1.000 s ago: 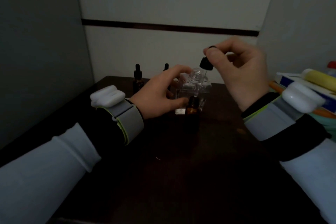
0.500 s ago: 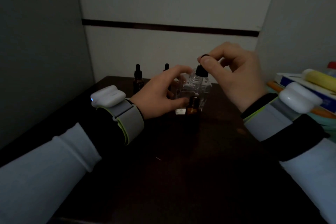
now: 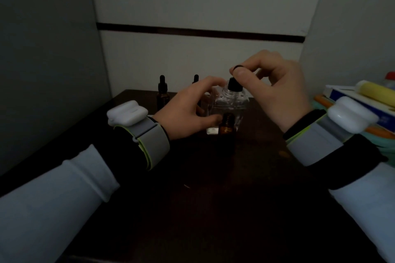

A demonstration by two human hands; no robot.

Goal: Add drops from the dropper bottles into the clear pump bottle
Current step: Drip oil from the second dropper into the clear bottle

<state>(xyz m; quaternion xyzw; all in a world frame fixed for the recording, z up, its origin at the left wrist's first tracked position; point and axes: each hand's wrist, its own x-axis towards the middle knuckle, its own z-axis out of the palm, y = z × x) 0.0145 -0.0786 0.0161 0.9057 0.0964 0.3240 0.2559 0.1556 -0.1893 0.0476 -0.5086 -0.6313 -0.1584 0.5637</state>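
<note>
The clear pump bottle (image 3: pixel 232 103) stands uncapped at the middle of the dark table. My left hand (image 3: pixel 188 111) grips its left side. My right hand (image 3: pixel 271 89) pinches the black bulb of a dropper (image 3: pixel 234 84), whose collar sits right at the clear bottle's mouth. An open amber dropper bottle (image 3: pixel 227 127) stands just in front of the clear bottle. Two capped amber dropper bottles stand behind, one (image 3: pixel 162 94) in plain sight, the other (image 3: pixel 195 79) mostly hidden by my left hand.
The dark table (image 3: pixel 213 188) runs back to a white wall, with a grey panel on the left. A white object (image 3: pixel 211 131) lies at the clear bottle's base. On the right lies a stack with a blue-and-white box (image 3: pixel 350 100) and a yellow tube (image 3: pixel 376 93).
My right hand has lowered the dropper from above the clear bottle down to its mouth. My left hand has kept its hold.
</note>
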